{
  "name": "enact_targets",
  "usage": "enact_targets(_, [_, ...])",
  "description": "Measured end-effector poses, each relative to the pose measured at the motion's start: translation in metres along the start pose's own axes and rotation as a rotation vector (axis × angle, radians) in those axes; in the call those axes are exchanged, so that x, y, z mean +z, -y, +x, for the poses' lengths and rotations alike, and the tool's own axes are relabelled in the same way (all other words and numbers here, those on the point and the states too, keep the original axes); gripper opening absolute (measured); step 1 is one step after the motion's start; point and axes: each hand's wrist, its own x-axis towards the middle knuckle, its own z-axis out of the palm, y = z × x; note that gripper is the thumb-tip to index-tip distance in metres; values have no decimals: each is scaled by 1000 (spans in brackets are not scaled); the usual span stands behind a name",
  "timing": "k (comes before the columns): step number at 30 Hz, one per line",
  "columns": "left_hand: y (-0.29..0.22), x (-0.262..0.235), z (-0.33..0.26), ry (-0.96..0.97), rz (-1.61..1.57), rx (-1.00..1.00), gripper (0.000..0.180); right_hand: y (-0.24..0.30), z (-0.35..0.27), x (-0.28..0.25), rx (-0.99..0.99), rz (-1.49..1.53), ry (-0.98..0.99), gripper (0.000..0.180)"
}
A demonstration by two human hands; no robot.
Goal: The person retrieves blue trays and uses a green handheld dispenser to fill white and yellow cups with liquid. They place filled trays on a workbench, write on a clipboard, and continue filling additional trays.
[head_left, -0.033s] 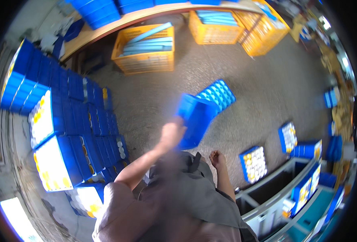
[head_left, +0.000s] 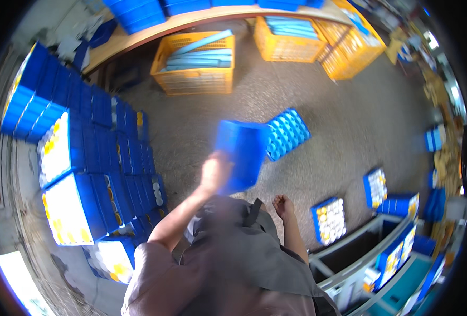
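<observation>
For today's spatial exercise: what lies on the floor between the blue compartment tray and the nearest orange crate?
In the head view, only bare speckled floor lies between the blue compartment tray and the orange crate; nothing stands there.

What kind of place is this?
Probably a factory or packing workshop: stacked blue trays along the left, yellow crates under a wooden bench, and a bare concrete floor.

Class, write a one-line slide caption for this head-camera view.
Left hand grips a blue tray above a concrete floor; right hand is closed and empty, beside stacked blue crates.
</observation>
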Motion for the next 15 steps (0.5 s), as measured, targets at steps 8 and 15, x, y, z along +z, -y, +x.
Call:
enact_targets(8, [135, -99, -60, -816, -530, -675, 18, 52, 172, 155, 109, -720, -5, 23])
enact_targets(15, [105, -77, -66, -1139, -559, -1131, 28, -73, 322, 498, 190, -395, 200, 38])
